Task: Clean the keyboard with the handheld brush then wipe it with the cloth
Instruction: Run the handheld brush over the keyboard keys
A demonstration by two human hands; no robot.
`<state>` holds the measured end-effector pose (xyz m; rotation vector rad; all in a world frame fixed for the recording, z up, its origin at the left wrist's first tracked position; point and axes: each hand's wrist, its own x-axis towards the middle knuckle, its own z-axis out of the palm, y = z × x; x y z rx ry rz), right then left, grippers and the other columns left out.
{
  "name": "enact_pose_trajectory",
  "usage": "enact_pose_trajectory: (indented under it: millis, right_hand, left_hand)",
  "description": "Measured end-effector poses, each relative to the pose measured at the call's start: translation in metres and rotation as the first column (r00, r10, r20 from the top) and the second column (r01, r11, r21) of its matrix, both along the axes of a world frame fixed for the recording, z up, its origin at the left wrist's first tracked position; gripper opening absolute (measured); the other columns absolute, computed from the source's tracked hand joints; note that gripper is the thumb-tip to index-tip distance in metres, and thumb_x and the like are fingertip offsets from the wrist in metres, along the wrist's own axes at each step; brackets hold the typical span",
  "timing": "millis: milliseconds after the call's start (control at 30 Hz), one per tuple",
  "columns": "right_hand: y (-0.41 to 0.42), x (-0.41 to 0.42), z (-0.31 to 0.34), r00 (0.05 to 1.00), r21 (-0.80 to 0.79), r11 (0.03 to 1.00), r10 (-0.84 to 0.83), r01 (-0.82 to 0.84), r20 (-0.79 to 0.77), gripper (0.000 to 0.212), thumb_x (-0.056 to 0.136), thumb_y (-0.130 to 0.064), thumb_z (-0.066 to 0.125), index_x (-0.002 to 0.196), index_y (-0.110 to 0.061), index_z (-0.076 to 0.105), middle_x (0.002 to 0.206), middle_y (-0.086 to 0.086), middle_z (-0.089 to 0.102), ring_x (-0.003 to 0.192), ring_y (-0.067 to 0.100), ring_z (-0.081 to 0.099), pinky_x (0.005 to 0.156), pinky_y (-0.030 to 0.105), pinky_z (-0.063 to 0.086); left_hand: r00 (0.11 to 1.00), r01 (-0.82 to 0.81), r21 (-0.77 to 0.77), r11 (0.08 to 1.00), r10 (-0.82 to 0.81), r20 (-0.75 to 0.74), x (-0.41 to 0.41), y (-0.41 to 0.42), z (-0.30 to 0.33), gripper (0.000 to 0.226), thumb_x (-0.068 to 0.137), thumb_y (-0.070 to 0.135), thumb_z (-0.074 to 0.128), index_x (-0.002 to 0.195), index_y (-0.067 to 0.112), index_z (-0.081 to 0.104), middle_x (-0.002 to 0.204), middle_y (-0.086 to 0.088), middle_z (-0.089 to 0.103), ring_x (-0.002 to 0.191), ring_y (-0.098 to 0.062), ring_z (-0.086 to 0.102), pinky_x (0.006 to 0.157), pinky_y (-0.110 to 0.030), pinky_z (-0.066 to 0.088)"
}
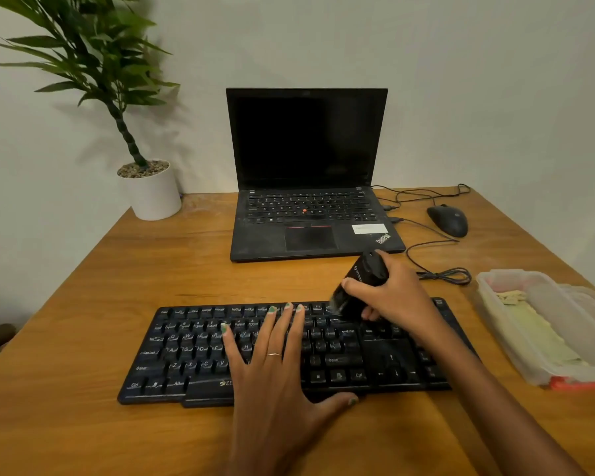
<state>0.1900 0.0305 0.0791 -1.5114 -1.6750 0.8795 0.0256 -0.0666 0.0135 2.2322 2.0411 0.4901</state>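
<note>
A: Obs. 1, far left. Potted plant (147, 187) in a white pot at the back left corner of the wooden table (83, 338), close to the wall.

B: Noted. Next along?

A: Black keyboard (186, 352) lies flat near the front edge, long side toward the person. Left hand (272, 369) rests palm down on its middle keys, grip spread, fingers flat and fanned, thumb over the front edge. It clasps nothing. Ring on one finger.

B: Behind it?

A: Open laptop (310, 201), screen dark, at the back centre, apart from the keyboard.

B: And the brush?

A: Handheld brush (358, 283), black, tilted, is in the right hand (392, 297). Grip closed around the body, fingers wrapped on it. Its lower end meets the top row of keys right of centre; the bristles are blurred, so I cannot tell their exact contact.

B: Further right?

A: Black wired mouse (448, 219) at the back right, cable looping toward the laptop. At the right edge, a clear plastic container (516, 338) with a pale yellow cloth (543, 334) lying inside it, well apart from the keyboard.
</note>
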Motion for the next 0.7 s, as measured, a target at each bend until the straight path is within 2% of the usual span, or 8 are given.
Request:
enact_pose_trajectory:
  millis: [67,133,200,300,400,500,600,700]
  right_hand:
    - [0.005,0.000,0.009,0.994,0.007,1.000,0.010,-0.010,0.105,0.021,0.081,-0.023,0.070,0.091,-0.014,0.054,0.075,0.004,0.066,0.054,0.021,0.066,0.049,0.029,0.057]
    - [0.006,-0.005,0.008,0.979,0.102,0.995,-0.032,0.012,0.200,0.022,0.080,-0.027,0.069,0.089,-0.015,0.054,0.076,0.002,0.064,0.060,0.021,0.065,0.053,0.034,0.057]
    - [0.004,-0.011,0.003,0.978,0.169,0.986,-0.047,0.013,0.202,0.023,0.079,-0.029,0.068,0.086,-0.013,0.054,0.074,0.003,0.063,0.061,0.021,0.064,0.057,0.039,0.056]
    - [0.005,-0.004,0.004,0.991,0.048,0.999,-0.019,0.013,0.129,0.020,0.080,-0.026,0.069,0.087,-0.015,0.054,0.074,0.002,0.064,0.049,0.015,0.062,0.046,0.027,0.052]
    - [0.013,0.004,0.008,0.974,0.073,0.995,-0.088,0.074,0.207,0.020,0.079,-0.026,0.069,0.086,-0.015,0.054,0.073,-0.002,0.062,0.060,0.017,0.064,0.052,0.030,0.056]
    - [0.010,-0.008,-0.002,0.989,0.157,0.985,-0.083,0.064,0.119,0.020,0.078,-0.028,0.070,0.084,-0.015,0.055,0.075,0.000,0.063,0.068,0.020,0.065,0.061,0.040,0.058]
    - [0.006,-0.014,-0.006,1.000,0.099,0.995,0.011,-0.012,0.010,0.019,0.082,-0.027,0.070,0.087,-0.016,0.055,0.075,0.002,0.067,0.052,0.017,0.065,0.048,0.029,0.056]
    - [0.011,-0.008,-0.002,0.998,0.051,0.999,0.000,0.003,-0.055,0.020,0.082,-0.025,0.070,0.086,-0.012,0.055,0.075,0.008,0.069,0.050,0.019,0.065,0.046,0.025,0.053]
  left_hand:
    - [1.000,-0.007,0.005,1.000,0.006,0.018,0.000,0.000,0.001,0.117,0.062,0.098,0.030,0.139,0.012,0.049,0.140,-0.004,0.052,0.129,-0.023,0.049,0.114,-0.059,-0.008]
    - [1.000,-0.008,0.015,1.000,0.008,0.023,0.000,-0.001,0.000,0.116,0.063,0.097,0.029,0.139,0.012,0.048,0.140,-0.004,0.052,0.129,-0.022,0.048,0.114,-0.058,-0.008]
    - [1.000,-0.004,0.016,1.000,0.004,0.023,-0.001,-0.001,-0.002,0.116,0.063,0.097,0.029,0.140,0.013,0.047,0.141,-0.003,0.052,0.130,-0.022,0.047,0.114,-0.059,-0.007]
    - [1.000,-0.003,0.021,1.000,0.002,0.014,-0.002,-0.001,-0.003,0.115,0.064,0.097,0.028,0.140,0.013,0.046,0.140,-0.004,0.053,0.129,-0.023,0.049,0.114,-0.059,-0.006]
    - [1.000,-0.006,0.046,0.999,0.005,0.008,-0.002,-0.001,-0.004,0.113,0.065,0.096,0.025,0.139,0.013,0.045,0.138,-0.005,0.054,0.127,-0.025,0.051,0.114,-0.059,-0.006]
    - [1.000,-0.009,0.063,0.998,0.009,-0.001,-0.002,-0.001,-0.006,0.113,0.065,0.096,0.026,0.139,0.013,0.046,0.138,-0.004,0.054,0.127,-0.025,0.051,0.113,-0.061,-0.003]
    - [1.000,-0.011,0.071,0.997,0.012,-0.007,-0.002,0.000,-0.007,0.113,0.065,0.096,0.027,0.139,0.013,0.048,0.138,-0.003,0.055,0.127,-0.024,0.051,0.112,-0.062,-0.001]
    - [1.000,-0.015,0.083,0.996,0.016,-0.014,-0.002,0.000,-0.007,0.114,0.064,0.097,0.027,0.138,0.013,0.049,0.138,-0.003,0.055,0.127,-0.023,0.051,0.112,-0.062,-0.001]
